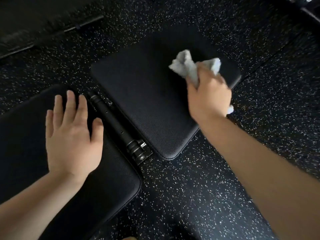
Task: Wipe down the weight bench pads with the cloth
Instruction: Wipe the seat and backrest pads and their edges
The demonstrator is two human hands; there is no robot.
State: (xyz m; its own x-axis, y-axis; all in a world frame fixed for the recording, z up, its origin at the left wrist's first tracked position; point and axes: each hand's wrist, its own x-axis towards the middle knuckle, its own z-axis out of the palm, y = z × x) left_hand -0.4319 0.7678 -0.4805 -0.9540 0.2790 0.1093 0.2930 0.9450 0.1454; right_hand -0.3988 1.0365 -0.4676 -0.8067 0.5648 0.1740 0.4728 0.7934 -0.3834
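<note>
Gripping a bunched grey cloth (190, 66), the right hand (207, 96) presses it on the centre-frame bench pad (147, 104); the left hand (72, 135) lies flat, fingers straight, on the lower-left pad (26, 144).

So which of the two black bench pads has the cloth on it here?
The farther black textured pad, beyond the black hinge bar. The right hand grips the crumpled grey cloth there; the nearer pad has only the flat left hand.

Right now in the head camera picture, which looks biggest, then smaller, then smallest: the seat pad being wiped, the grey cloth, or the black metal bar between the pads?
1. Seat pad, clearly the largest.
2. Black metal bar.
3. Grey cloth, though the right hand hides part of it.
</note>
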